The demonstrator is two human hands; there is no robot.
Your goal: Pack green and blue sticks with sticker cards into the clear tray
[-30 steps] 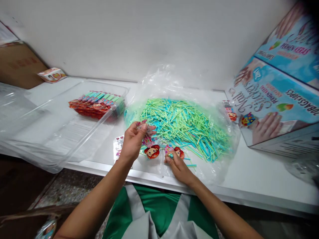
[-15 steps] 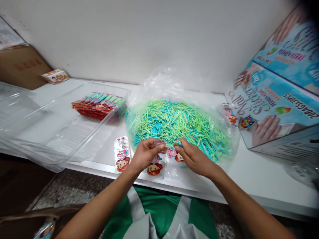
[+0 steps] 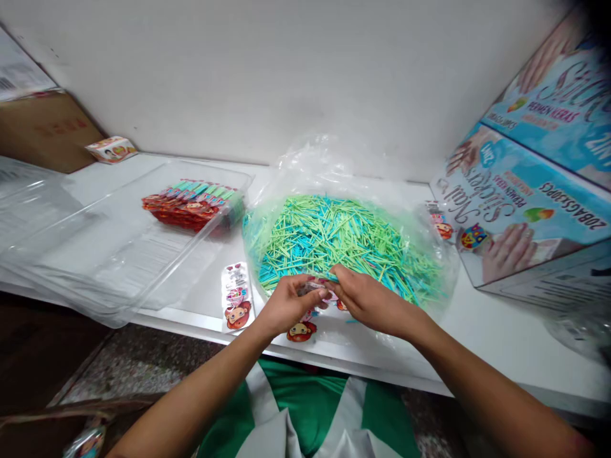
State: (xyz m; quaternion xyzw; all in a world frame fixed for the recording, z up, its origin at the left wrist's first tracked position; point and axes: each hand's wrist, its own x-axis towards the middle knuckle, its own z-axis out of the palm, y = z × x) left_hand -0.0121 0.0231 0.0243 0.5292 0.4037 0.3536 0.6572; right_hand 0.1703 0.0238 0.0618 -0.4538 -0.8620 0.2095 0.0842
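Note:
My left hand (image 3: 291,303) is closed, thumb and fingers pinching a small clear plastic packet (image 3: 315,287) that they partly cover. My right hand (image 3: 365,298) meets it from the right, its fingers closed on a few thin green and blue sticks (image 3: 328,277) at the packet's edge. Whether the sticks are inside the packet, I cannot tell. Just beyond both hands lies a large clear bag (image 3: 315,156) with a heap of green and blue sticks (image 3: 334,229). Beneath my left hand is a printed packet with a red-haired cartoon face (image 3: 301,331).
A stack of similar printed packets (image 3: 236,298) lies to the left. Farther left, a clear plastic tray (image 3: 119,267) holds a row of filled red packets (image 3: 186,213). Large blue boxes (image 3: 529,197) stand at the right, a brown carton (image 3: 45,130) and a small box (image 3: 112,149) at the back left.
My hands have come together: the right has moved left, bringing the sticks to the packet in my left hand. The view has shifted slightly.

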